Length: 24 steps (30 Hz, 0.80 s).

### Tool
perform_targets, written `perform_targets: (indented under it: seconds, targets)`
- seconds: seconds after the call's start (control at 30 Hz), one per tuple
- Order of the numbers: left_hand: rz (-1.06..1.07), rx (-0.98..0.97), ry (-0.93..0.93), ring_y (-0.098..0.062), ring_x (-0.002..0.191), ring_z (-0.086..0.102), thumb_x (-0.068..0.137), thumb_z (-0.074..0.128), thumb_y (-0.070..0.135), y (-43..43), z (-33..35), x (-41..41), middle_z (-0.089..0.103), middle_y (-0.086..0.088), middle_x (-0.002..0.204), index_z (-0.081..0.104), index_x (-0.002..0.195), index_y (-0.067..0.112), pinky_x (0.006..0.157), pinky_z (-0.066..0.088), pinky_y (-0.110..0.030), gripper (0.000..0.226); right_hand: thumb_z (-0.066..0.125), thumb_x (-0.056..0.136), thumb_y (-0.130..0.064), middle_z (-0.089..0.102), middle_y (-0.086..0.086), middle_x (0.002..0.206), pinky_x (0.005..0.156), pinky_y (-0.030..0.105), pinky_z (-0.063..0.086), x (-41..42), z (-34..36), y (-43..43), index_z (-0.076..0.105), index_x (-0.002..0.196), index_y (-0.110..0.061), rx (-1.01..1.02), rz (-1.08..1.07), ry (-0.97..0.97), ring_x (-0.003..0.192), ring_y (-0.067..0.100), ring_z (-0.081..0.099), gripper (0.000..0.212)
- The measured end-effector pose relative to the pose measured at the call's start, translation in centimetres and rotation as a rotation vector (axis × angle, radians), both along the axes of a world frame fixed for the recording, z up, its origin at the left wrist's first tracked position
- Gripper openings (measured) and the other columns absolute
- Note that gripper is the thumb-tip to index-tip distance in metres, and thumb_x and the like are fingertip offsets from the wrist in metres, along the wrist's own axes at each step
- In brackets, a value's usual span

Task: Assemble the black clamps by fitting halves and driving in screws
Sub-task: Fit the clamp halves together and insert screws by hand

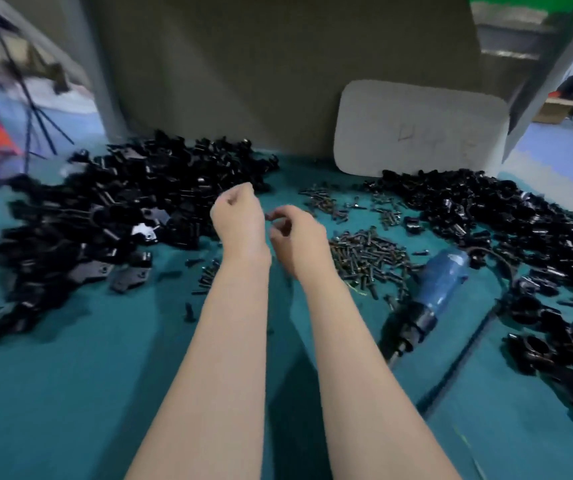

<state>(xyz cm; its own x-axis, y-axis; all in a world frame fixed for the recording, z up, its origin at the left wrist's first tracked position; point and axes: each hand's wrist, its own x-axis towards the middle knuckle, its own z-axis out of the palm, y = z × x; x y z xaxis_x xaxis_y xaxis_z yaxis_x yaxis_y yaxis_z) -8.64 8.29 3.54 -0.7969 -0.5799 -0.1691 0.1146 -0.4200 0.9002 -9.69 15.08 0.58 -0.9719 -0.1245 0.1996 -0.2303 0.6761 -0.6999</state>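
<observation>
My left hand [238,216] hovers over the teal table [70,393] with its fingers curled into a fist; nothing shows inside it. Close to its right, my right hand [295,233] pinches a small dark screw [270,216] at its fingertips. A big heap of black clamp halves [105,209] lies to the left of both hands. Loose dark screws [368,254] are piled just right of my right hand. Another heap of black clamps [503,216] spreads along the right side.
A blue power screwdriver [441,282] lies on the table right of the screws, its black cable [468,348] running toward the near edge. A grey board [416,129] leans against the cardboard wall behind. A few stray screws [205,275] lie under my left forearm.
</observation>
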Motion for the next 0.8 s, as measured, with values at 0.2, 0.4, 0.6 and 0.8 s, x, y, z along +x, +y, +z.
perform_targets:
  seconds: [0.2,0.4,0.6,0.8]
  targets:
    - [0.216,0.129,-0.036,-0.003,0.064,0.044,0.099,0.042,0.018,-7.1,-0.7,0.9,0.048,0.008,0.074,0.057,0.098,0.015,0.066,0.040,-0.020,0.015,0.045,0.093,-0.010,0.044,0.009,0.137,0.105,0.048,0.027,-2.0,-2.6,-7.9,0.038,0.140,-0.040,0.314,0.132,-0.140,0.127,0.033,0.036,0.057]
    - [0.197,0.147,-0.046,-0.005,0.059,0.038,0.097,0.042,0.014,-7.7,-0.8,0.7,0.041,0.006,0.068,0.052,0.081,0.017,0.058,0.035,-0.019,0.019,0.046,0.089,-0.008,0.057,0.006,0.114,0.094,0.040,0.028,-2.6,-3.9,-9.6,0.052,0.116,-0.020,0.182,-0.028,0.008,0.109,0.027,0.049,0.030]
    - [0.151,0.033,-0.060,-0.009,0.077,0.052,0.097,0.044,0.013,-6.4,-1.5,-0.2,0.052,0.006,0.082,0.057,0.093,0.019,0.084,0.041,-0.025,0.015,0.046,0.096,-0.018,0.059,0.000,0.092,0.081,0.037,0.045,-3.0,-2.5,-6.3,0.048,0.102,-0.014,-0.270,-0.135,-0.039,0.088,0.024,0.057,0.007]
    - [-0.368,-0.606,-0.021,-0.006,0.097,0.055,0.093,0.056,0.009,0.1,-1.5,-1.8,0.053,0.003,0.123,0.051,0.134,0.025,0.067,0.040,-0.004,0.044,0.054,0.094,-0.029,0.052,-0.009,0.074,0.052,0.017,0.036,-3.5,1.5,3.1,0.052,0.087,-0.016,-0.301,-0.214,0.037,0.067,0.011,0.049,0.015]
